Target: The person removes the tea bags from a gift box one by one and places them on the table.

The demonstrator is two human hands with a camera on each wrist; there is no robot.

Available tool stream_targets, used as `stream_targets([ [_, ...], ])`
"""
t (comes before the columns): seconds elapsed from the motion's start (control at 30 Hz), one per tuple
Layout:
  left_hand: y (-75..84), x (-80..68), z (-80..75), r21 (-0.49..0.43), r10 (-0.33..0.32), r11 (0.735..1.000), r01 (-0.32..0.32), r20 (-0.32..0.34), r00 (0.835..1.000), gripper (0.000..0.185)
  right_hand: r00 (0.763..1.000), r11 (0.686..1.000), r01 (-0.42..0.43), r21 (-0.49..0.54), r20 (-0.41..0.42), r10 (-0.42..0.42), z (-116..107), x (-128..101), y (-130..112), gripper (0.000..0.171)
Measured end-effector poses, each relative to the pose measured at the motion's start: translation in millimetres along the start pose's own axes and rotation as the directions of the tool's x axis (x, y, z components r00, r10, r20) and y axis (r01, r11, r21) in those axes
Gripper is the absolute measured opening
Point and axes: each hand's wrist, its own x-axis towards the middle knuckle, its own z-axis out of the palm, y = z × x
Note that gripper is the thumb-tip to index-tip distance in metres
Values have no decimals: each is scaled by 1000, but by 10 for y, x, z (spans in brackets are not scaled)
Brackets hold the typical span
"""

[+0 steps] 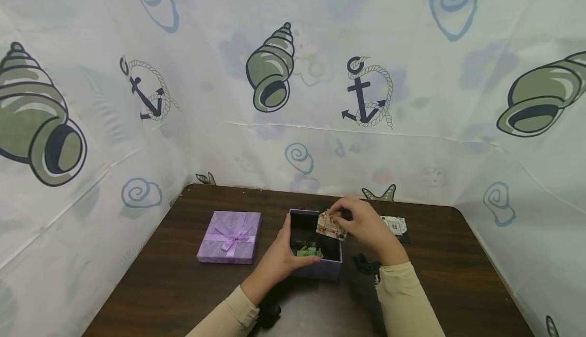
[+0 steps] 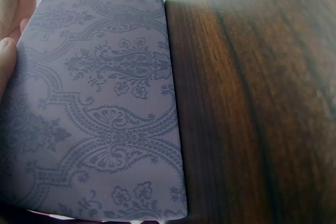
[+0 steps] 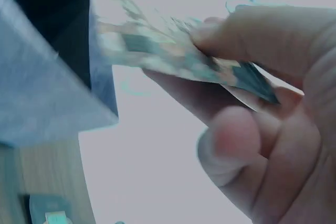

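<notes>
An open purple box (image 1: pixel 317 270) stands on the table, its patterned outer wall (image 2: pixel 105 108) filling much of the left wrist view. My left hand (image 1: pixel 276 258) grips its near left part, thumb over the front rim and fingers along the left side. Above the box's right rim, my right hand (image 1: pixel 363 227) pinches a small printed card (image 1: pixel 330 226) with a house-like picture. That card (image 3: pixel 139 38) is blurred and tilted in the right wrist view, between thumb and fingers. Inside the dark box lies a green printed piece (image 1: pixel 309 251); the rest of the contents is too dark to tell.
The purple lid (image 1: pixel 229 237) with a ribbon bow lies left of the box. Right of it, partly behind my right hand, lie a pale printed card (image 1: pixel 394 224) and a dark piece (image 1: pixel 404 237). Fabric walls (image 1: pixel 320 153) with shell prints enclose the dark wooden table (image 1: pixel 155 286).
</notes>
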Motion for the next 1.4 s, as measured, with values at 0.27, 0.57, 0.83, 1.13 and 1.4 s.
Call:
stream_targets([
  [0.27,33,1,0,12,-13,1000,13,-10,1000,148,978,988,-156,-18,-145,152,-168,-177,219,30],
  [0.57,48,-7,-12,15,-16,1000,16,-11,1000,145,937,967,-254,-14,-250,243,-520,-476,435,43],
  [0.83,73,-13,-4,19,-6,1000,6,5,1000,145,879,946,-324,-32,-379,288,-833,-757,592,33],
  [1.13,52,3,-20,-6,-11,1000,11,-16,1000,145,814,885,-436,161,-349,465,-1047,-997,948,48],
  [1.4,-17,-2,27,17,-23,1000,23,-10,1000,148,776,835,-471,285,-315,546,-1017,-1247,1270,51],
])
